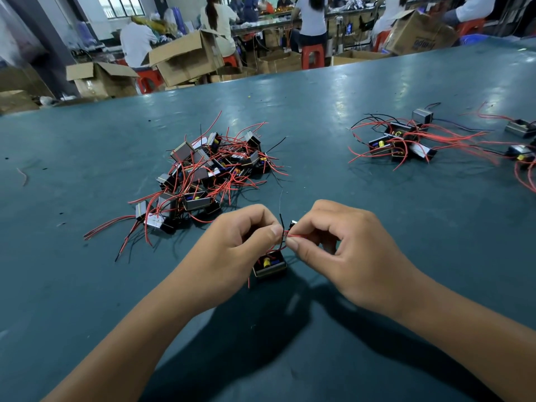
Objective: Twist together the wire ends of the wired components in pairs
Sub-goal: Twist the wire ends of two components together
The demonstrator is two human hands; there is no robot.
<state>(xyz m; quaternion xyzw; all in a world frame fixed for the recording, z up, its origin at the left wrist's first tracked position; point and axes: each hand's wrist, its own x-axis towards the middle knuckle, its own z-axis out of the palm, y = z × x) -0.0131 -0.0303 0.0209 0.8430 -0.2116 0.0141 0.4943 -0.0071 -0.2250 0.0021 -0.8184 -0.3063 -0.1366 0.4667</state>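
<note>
My left hand (246, 236) and right hand (333, 242) pinch the red and black wire ends (285, 235) above a component (269, 265) on the desk (87, 285). Unpaired pile (203, 169) lies far left.

Counter (319, 105) was dark teal and glossy, reflecting overhead light. Beyond its far edge stood open cardboard boxes (179, 60) and red stools (312, 55) on the floor. People sat at a long bench (278, 17). Windows (121, 5) lit the far-left wall.
</note>
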